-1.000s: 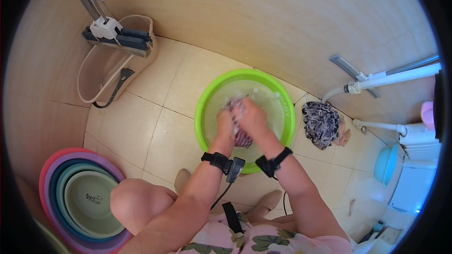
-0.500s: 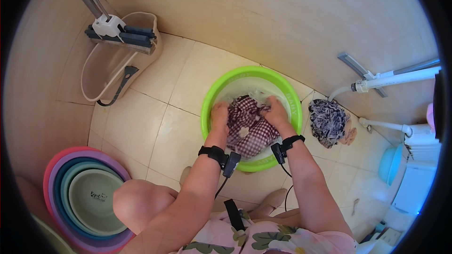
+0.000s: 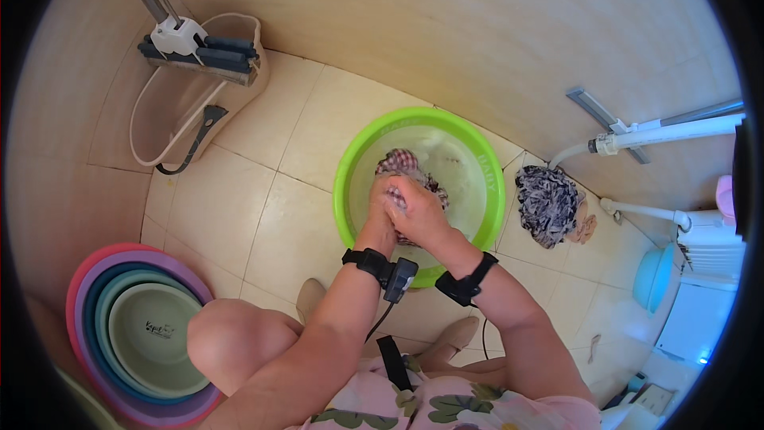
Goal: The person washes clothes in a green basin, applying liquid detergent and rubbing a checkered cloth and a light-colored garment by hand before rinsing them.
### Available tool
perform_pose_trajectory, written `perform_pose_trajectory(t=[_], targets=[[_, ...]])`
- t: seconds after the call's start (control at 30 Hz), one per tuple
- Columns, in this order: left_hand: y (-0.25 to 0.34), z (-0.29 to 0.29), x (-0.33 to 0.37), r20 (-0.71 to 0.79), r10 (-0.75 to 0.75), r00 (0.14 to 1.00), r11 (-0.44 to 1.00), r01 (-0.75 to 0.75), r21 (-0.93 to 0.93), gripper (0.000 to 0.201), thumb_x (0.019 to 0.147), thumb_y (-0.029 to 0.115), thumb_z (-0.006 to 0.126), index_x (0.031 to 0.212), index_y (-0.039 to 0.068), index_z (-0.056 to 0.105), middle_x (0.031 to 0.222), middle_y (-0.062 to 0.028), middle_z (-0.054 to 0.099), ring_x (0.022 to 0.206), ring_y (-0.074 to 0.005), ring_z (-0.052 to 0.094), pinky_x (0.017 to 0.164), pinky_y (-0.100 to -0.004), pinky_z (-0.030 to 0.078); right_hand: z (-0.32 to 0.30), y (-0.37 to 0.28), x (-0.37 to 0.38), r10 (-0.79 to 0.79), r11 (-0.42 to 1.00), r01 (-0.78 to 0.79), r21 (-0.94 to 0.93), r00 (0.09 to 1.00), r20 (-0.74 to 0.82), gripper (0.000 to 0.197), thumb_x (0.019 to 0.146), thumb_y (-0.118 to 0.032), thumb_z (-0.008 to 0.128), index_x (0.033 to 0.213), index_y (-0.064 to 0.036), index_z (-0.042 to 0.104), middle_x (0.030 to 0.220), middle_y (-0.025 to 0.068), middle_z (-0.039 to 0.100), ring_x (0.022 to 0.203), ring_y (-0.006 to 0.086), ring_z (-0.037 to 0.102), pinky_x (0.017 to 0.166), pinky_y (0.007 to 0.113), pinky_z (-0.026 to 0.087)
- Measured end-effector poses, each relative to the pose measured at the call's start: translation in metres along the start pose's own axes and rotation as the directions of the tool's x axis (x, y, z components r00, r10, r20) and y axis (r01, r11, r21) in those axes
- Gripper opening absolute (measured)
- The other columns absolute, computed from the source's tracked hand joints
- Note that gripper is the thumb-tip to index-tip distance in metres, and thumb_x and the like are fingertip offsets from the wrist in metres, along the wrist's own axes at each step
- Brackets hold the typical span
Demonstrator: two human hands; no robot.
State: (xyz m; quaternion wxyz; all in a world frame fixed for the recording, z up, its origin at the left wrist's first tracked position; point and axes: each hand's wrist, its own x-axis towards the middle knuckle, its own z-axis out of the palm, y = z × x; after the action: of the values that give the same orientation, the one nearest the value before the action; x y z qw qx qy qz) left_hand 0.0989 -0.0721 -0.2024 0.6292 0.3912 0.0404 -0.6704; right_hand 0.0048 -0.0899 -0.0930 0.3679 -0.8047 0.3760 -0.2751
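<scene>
A bright green basin [image 3: 496, 207] of water stands on the floor in front of me. Over its middle, my left hand [image 3: 380, 205] and my right hand [image 3: 420, 213] press together around a checked dark-red and white cloth garment [image 3: 398, 161]. Both hands are closed on it, the right one wrapped over the left. Bunched fabric sticks out beyond my fingers toward the far rim, and a little shows to the right and below. Most of the garment is hidden by my hands.
Right of the basin, a dark patterned wet cloth [image 3: 547, 205] lies on the tiles beside a peach cloth [image 3: 585, 227]. Nested coloured basins [image 3: 76, 302] stand at near left. A mop [image 3: 199, 56] rests in a beige bucket [image 3: 143, 123] at far left. White pipes [image 3: 668, 137] run along the right wall.
The garment was spread out in the water with my hands apart at its sides. Now both hands have come together, and the cloth is gathered into a tight bunch between them.
</scene>
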Motion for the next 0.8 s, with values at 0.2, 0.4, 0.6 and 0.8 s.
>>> perform_pose_trajectory(t=[0.2, 0.4, 0.6, 0.8], targets=[[0.009, 0.027, 0.0, -0.224, 0.177, 0.958, 0.856, -0.038, 0.516, 0.03, 0.085, 0.018, 0.056, 0.108, 0.0, 0.06, 0.091, -0.0097, 0.065, 0.081, -0.0178, 0.063, 0.071, -0.0308, 0.051, -0.017, 0.078, 0.018, 0.404, 0.899, -0.394, -0.191, 0.915, 0.014, 0.026, 0.091, -0.03, 0.052, 0.106, -0.0083, 0.051, 0.102, 0.0217, 0.061, 0.09, 0.0413, 0.059, 0.074, 0.047, 0.049], [0.043, 0.059, -0.029, 0.197, 0.489, 0.85, -0.24, -0.086, 0.967, 0.051, 0.074, 0.022, 0.067, 0.121, 0.009, 0.054, 0.134, -0.0189, 0.039, 0.12, -0.0363, 0.043, 0.099, -0.0408, 0.039, -0.054, 0.096, -0.01, 0.265, 0.759, -0.043, -0.65, 0.932, 0.247, 0.064, 0.085, -0.048, 0.057, 0.137, -0.0177, 0.036, 0.14, 0.0165, 0.035, 0.124, 0.0378, 0.039, 0.096, 0.052, 0.036], [0.016, 0.039, -0.031, 0.277, 0.318, 0.907, -0.314, -0.175, 0.933, 0.049, 0.075, 0.02, 0.069, 0.119, 0.007, 0.053, 0.115, -0.0185, 0.051, 0.108, -0.0363, 0.052, 0.091, -0.0424, 0.045, -0.033, 0.096, -0.031, 0.482, 0.582, 0.083, -0.809, 0.765, 0.426, 0.078, 0.079, -0.052, 0.062, 0.143, -0.0189, 0.033, 0.147, 0.0168, 0.028, 0.131, 0.0351, 0.034, 0.103, 0.051, 0.033], [0.039, 0.05, -0.036, -0.045, 0.179, 0.983, -0.2, 0.081, 0.977, 0.046, 0.078, 0.044, 0.068, 0.101, 0.005, 0.062, 0.095, -0.0163, 0.062, 0.09, -0.0366, 0.06, 0.084, -0.0418, 0.047, -0.055, 0.135, -0.023, 0.685, 0.729, -0.647, -0.225, 0.689, 0.237, 0.045, 0.081, -0.03, 0.065, 0.118, -0.0065, 0.058, 0.106, 0.0126, 0.065, 0.097, 0.0234, 0.063, 0.086, 0.034, 0.049]])
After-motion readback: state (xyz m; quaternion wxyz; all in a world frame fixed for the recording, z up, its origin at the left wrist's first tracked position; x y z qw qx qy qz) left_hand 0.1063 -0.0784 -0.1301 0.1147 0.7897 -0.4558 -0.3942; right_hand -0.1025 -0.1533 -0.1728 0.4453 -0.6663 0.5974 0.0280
